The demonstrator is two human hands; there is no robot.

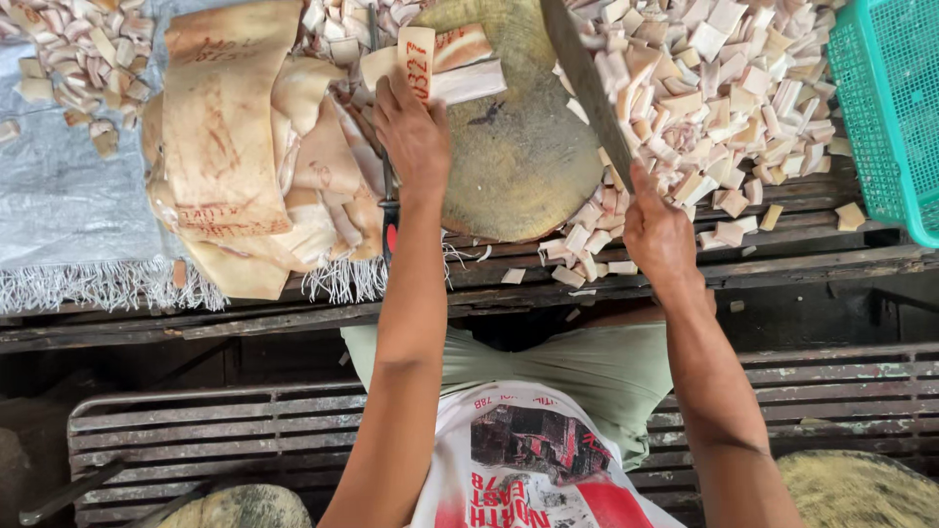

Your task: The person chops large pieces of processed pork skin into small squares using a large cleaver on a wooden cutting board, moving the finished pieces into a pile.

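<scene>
My left hand [413, 132] grips a pale strip of pork skin [416, 57] with red stamp marks, at the left edge of a round wooden chopping block [518, 156]. Two more strips [468, 66] lie on the block beside it. My right hand [657, 227] is closed on the handle of a long cleaver [585, 83], whose blade is raised and angled over the block's right side.
A big heap of cut skin cubes [714, 88] lies right of the block. Stacked uncut skin sheets [235, 147] rest left on a grey woven sack [59, 196]. A second knife [388, 210] lies beside the stack. A green plastic basket [890, 108] stands at far right. Wooden slats run below.
</scene>
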